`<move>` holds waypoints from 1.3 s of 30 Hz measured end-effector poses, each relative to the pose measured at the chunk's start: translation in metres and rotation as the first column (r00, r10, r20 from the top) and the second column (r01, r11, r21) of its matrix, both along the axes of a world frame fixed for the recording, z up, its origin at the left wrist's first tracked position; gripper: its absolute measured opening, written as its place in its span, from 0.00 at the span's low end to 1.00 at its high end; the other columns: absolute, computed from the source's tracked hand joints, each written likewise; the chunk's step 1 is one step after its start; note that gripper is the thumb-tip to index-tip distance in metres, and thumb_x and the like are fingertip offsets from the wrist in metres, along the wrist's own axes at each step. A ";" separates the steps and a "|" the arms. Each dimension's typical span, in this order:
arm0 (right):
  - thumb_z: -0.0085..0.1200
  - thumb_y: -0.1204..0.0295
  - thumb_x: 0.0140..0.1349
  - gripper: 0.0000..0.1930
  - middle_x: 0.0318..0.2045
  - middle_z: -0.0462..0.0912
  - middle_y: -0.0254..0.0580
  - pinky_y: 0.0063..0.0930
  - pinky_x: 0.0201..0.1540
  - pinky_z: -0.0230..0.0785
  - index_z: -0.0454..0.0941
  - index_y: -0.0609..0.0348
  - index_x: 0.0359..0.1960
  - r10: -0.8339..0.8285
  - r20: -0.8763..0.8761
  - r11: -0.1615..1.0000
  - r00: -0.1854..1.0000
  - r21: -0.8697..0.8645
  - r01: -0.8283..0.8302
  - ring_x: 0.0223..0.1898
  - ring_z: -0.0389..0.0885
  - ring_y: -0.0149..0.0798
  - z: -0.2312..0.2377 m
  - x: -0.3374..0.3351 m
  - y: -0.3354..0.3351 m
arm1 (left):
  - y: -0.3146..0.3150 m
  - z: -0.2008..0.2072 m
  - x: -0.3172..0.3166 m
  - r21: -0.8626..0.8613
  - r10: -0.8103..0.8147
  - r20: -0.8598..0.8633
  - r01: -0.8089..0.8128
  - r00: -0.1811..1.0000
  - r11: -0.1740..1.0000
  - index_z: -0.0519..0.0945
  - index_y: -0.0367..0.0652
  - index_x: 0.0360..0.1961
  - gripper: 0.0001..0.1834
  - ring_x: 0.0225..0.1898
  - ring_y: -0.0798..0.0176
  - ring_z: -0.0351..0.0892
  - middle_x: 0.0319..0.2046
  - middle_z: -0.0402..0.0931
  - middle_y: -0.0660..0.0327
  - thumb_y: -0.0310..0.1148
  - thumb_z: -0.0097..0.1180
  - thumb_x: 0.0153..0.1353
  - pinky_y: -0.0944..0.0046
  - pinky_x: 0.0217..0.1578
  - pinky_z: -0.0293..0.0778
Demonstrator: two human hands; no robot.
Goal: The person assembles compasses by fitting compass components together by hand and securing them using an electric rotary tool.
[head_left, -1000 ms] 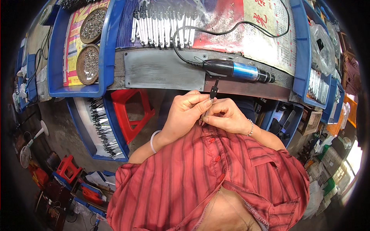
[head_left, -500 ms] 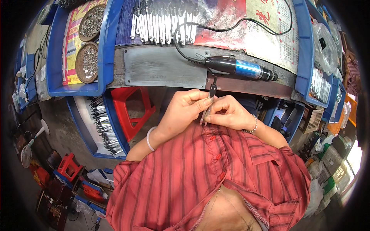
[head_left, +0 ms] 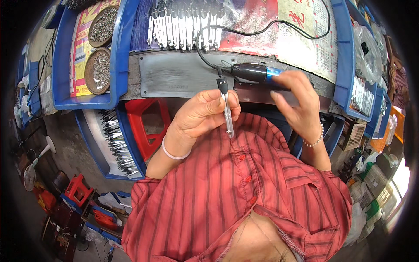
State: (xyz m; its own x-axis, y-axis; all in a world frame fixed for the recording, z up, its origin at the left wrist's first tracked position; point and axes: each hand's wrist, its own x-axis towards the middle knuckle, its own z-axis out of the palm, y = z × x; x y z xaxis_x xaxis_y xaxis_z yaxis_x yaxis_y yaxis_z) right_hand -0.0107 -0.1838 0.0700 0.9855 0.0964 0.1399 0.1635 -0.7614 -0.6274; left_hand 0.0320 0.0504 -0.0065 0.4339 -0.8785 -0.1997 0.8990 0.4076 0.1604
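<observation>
My left hand pinches a drawing compass upright over my lap, its black hinge head with two screws pointing away from me and its silver legs together toward me. My right hand is at the blue end of a corded electric screwdriver, fingers and thumb apart and not closed round it. The screwdriver lies along the bench's front edge; my fingers cover its far right end. A row of similar silver compasses with black heads lies on the bench beyond.
A metal plate is fixed to the bench edge. Left, a blue tray holds two bowls of small metal parts. Below it another blue bin holds black-headed pieces, beside a red stool. More blue bins stand right; the black cord crosses the bench.
My right hand has left the compass and moved right and forward to the screwdriver. My left hand keeps the compass, which has moved left, its head's two screws now facing up.
</observation>
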 end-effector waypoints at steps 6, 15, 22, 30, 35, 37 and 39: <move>0.64 0.68 0.44 0.33 0.42 0.74 0.43 0.37 0.52 0.59 0.67 0.55 0.55 0.028 -0.081 0.922 0.996 -0.383 -0.057 0.47 0.70 0.45 -0.021 0.006 -0.022 | -0.003 0.010 -0.003 0.148 0.033 0.167 -0.058 0.985 0.987 0.78 0.35 0.38 0.14 0.37 0.64 0.78 0.36 0.77 0.56 0.36 0.55 0.61 0.67 0.39 0.73; 0.70 0.72 0.40 0.36 0.48 0.76 0.44 0.26 0.54 0.63 0.69 0.62 0.55 -0.121 0.072 0.989 0.990 0.098 0.113 0.50 0.73 0.36 0.008 0.012 -0.042 | -0.023 0.016 -0.041 0.501 -0.136 0.311 -0.040 0.941 0.865 0.74 0.38 0.39 0.12 0.22 0.79 0.66 0.25 0.71 0.67 0.36 0.44 0.68 0.79 0.25 0.64; 0.55 0.81 0.46 0.36 0.30 0.70 0.43 0.34 0.36 0.68 0.53 0.57 0.58 -0.010 0.141 0.448 0.990 0.886 -0.121 0.30 0.72 0.37 0.041 -0.006 -0.031 | -0.046 -0.003 -0.056 0.525 -0.114 0.286 -0.056 0.951 0.849 0.74 0.35 0.42 0.15 0.15 0.80 0.59 0.20 0.67 0.70 0.38 0.42 0.69 0.79 0.17 0.59; 0.64 0.70 0.53 0.33 0.26 0.73 0.39 0.37 0.33 0.70 0.54 0.50 0.55 0.025 0.412 0.415 0.911 0.825 -0.385 0.24 0.74 0.38 0.018 -0.011 0.017 | -0.047 -0.005 -0.061 0.581 -0.060 0.197 -0.067 0.978 0.811 0.74 0.35 0.42 0.15 0.13 0.77 0.65 0.18 0.70 0.66 0.37 0.43 0.68 0.78 0.15 0.61; 0.65 0.70 0.51 0.28 0.25 0.75 0.41 0.36 0.26 0.72 0.57 0.52 0.48 0.196 0.388 0.459 0.900 0.775 -0.434 0.22 0.76 0.40 0.015 -0.004 0.025 | -0.049 -0.002 -0.061 0.572 -0.022 0.168 -0.079 0.986 0.817 0.74 0.37 0.35 0.13 0.13 0.78 0.61 0.18 0.69 0.67 0.37 0.45 0.67 0.78 0.14 0.58; 0.65 0.70 0.50 0.28 0.25 0.76 0.43 0.36 0.26 0.72 0.58 0.53 0.46 0.205 0.412 0.481 0.888 0.748 -0.458 0.22 0.76 0.41 0.012 -0.002 0.030 | -0.049 -0.001 -0.060 0.565 -0.013 0.150 -0.075 0.989 0.822 0.74 0.39 0.32 0.13 0.14 0.78 0.60 0.18 0.69 0.68 0.37 0.45 0.67 0.78 0.14 0.57; 0.66 0.72 0.49 0.27 0.24 0.76 0.45 0.37 0.25 0.72 0.58 0.54 0.44 0.210 0.409 0.479 0.888 0.749 -0.458 0.21 0.76 0.41 0.010 0.000 0.033 | -0.049 0.000 -0.059 0.576 -0.023 0.140 -0.063 0.990 0.815 0.72 0.41 0.27 0.14 0.14 0.79 0.59 0.18 0.68 0.69 0.37 0.45 0.67 0.78 0.14 0.56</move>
State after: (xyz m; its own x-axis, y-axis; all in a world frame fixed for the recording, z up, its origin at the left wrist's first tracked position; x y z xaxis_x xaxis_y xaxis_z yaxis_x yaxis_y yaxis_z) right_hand -0.0104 -0.1513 0.0804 0.8256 0.1337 0.5481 0.5181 0.2048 -0.8304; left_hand -0.0271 0.0011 -0.0070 0.5103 -0.6102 -0.6060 0.8437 0.2187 0.4902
